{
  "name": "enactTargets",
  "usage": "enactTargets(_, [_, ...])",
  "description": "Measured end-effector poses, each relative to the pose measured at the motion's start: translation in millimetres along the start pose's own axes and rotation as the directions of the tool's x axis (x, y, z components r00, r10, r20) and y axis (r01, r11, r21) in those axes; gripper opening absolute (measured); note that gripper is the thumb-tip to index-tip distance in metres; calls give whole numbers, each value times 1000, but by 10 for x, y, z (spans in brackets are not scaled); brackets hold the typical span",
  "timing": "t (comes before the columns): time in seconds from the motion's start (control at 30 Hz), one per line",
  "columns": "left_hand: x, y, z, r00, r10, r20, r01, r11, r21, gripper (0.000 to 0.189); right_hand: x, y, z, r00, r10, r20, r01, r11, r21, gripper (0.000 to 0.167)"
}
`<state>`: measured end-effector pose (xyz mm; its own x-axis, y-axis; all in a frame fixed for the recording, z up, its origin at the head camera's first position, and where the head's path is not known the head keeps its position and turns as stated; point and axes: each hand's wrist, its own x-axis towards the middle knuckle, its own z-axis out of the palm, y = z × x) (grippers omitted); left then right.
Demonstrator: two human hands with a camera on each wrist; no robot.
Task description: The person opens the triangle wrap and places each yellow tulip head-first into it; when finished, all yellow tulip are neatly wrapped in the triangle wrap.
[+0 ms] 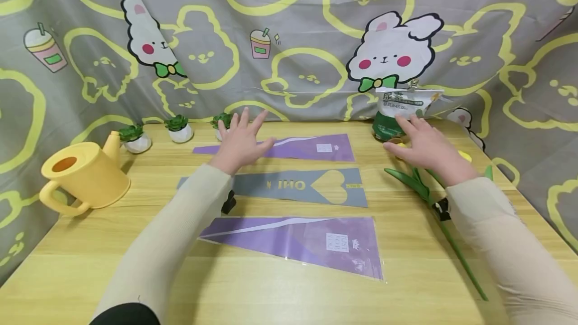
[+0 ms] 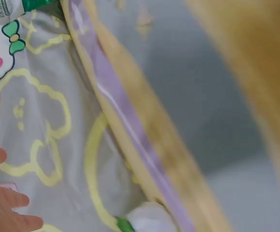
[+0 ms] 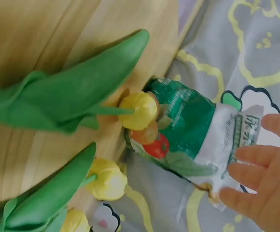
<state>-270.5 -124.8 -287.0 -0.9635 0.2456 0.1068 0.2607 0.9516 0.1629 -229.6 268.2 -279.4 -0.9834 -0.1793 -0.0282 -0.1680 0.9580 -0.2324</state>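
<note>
My left hand, fingers spread, hovers over the farthest purple wrapping sleeve and holds nothing. Nearer lie a grey sleeve with a gold heart and another purple sleeve, all flat on the table. With straight fingers, my right hand is above yellow artificial tulips and holds nothing. Their long green stem runs toward the front; my hand and sleeve partly hide the flowers in the head view. Behind them stands a green and white urea bag, clipped at the top.
A yellow watering can stands at the left. Several small succulents in white pots, one of them a potted plant, line the back edge. A patterned grey curtain hangs behind the wooden table.
</note>
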Motion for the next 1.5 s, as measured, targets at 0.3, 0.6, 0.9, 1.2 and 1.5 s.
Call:
enactTargets(0.3, [355, 431, -49, 995, 96, 31, -95, 994, -48, 72, -363, 175, -56, 999, -23, 25, 21, 996, 82, 83])
enactTargets(0.6, [654, 727, 187, 983, 174, 64, -165, 978, -131, 67, -727, 375, 3, 997, -9, 78, -14, 955, 296, 71])
enactTargets(0.9, [819, 943, 564, 946, 305, 104, -255, 905, -340, 55, -1007, 602, 168, 985, -28, 171, -65, 855, 515, 61])
enactTargets(1.2, [864, 1040, 810, 941, 311, 137, -219, 864, -452, 47, -1162, 762, 326, 959, -10, 283, -201, 680, 705, 63])
enactTargets(1.5, [865, 1012, 969, 951, 261, 165, -134, 831, -539, 44, -1254, 811, 461, 936, -18, 351, -264, 624, 735, 48])
